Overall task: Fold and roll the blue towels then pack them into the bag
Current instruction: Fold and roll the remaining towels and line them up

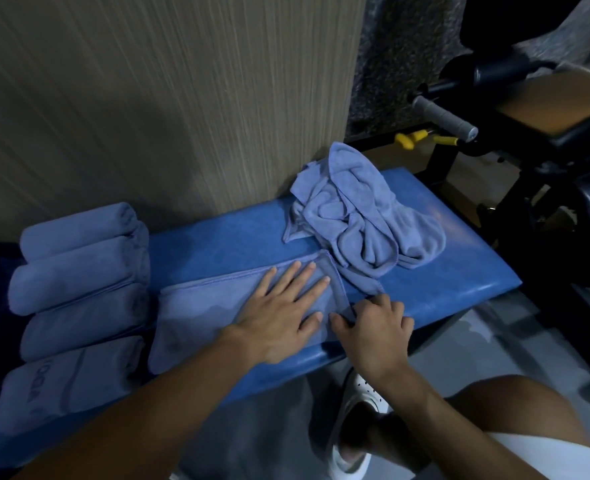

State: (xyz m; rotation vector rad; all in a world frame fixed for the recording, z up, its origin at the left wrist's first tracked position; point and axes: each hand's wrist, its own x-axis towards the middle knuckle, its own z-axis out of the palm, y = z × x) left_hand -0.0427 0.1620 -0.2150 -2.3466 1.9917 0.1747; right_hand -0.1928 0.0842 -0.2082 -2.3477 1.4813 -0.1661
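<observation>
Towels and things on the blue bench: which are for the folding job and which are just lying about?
For the job: flat towel under the left hand, its edge pinched by the right hand; rolled towels; crumpled towels.
Just lying about: grey handle, yellow pin, orange pad.

On the tabletop (pixel 459 271), four rolled towels (pixel 79 271) lie side by side at the left, in a row from far to near. Right of them a folded towel (pixel 200 313) lies flat, the left hand (pixel 283 306) on it and the right hand (pixel 376 327) at its right edge. Beyond, to the far right, sits a heap of loose towels (pixel 355 223), against the wall (pixel 148 98) behind.
</observation>
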